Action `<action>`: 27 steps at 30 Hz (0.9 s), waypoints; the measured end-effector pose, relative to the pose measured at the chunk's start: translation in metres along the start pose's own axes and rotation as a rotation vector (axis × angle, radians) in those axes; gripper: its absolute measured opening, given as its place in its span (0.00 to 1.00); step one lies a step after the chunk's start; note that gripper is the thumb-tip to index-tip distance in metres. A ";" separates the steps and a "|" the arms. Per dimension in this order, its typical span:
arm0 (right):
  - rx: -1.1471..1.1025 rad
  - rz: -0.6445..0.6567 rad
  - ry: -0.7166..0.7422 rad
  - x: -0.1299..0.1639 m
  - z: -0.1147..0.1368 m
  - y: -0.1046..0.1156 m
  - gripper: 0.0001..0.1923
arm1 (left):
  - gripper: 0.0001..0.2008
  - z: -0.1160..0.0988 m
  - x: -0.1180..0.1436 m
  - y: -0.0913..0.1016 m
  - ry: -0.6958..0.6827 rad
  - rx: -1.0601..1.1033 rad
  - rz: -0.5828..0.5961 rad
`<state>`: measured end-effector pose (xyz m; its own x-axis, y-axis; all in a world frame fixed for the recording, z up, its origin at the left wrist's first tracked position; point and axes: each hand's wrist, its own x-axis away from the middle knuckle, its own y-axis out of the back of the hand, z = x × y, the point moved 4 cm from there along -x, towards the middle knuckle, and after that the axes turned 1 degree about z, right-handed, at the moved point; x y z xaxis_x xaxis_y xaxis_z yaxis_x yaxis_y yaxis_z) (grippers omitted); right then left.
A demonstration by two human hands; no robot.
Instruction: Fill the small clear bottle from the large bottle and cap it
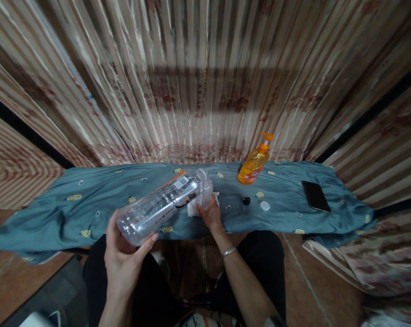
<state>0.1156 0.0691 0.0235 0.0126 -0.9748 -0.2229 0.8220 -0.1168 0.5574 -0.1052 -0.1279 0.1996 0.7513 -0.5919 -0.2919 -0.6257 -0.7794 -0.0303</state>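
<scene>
From where I watch, my left hand (122, 263) is closed around the base of a clear plastic bottle (161, 204), its thumb along the near side and its fingers round the other. The bottle slants away from that hand, up and to the right, so that its narrower end comes just beside my right hand (211, 214); an orange strip and a printed label with a barcode show along its side. The right hand has its fingers bent in at that end, next to a white piece of tissue (193, 209) that shows to their left, partly behind the bottle. I cannot tell from here whether those fingers are pinched on the bottle, on the tissue or on both. A silver bracelet (229, 252) circles the right wrist. To the right of the right hand a small black cap (247, 200) rests on the blue-green cloth (103, 195), with a round white disc (264, 206) just beyond it. Farther from the same hand, ahead and to the right, stands a pump bottle (254, 167) of orange liquid, and well out to the right lies a dark phone (316, 196).
</scene>
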 end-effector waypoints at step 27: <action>0.013 -0.010 -0.005 0.001 -0.005 -0.004 0.30 | 0.56 -0.005 0.004 -0.002 0.029 -0.024 -0.022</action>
<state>0.1153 0.0696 0.0172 0.0015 -0.9744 -0.2247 0.8148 -0.1291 0.5652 -0.0997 -0.1300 0.2032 0.7710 -0.5799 -0.2633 -0.6039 -0.7969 -0.0133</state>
